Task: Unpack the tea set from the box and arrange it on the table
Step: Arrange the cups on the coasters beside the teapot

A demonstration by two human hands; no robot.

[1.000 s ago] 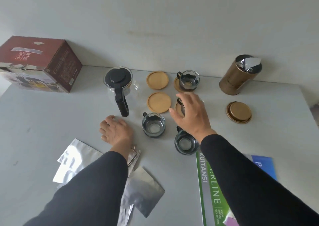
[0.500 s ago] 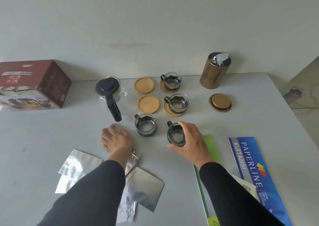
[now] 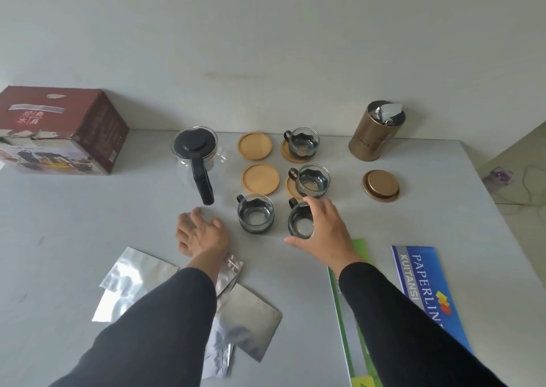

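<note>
The right hand (image 3: pixel 323 233) curls around the near right glass cup (image 3: pixel 300 222) on the table (image 3: pixel 74 224). The left hand (image 3: pixel 201 233) rests flat near the teapot (image 3: pixel 198 157). Two bare wooden coasters (image 3: pixel 260 179) lie further back.

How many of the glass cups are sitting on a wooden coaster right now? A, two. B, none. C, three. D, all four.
A: the far cup and the middle cup each sit on a coaster, while the cup by the left hand and the cup under the right hand stand on the bare table.
</note>
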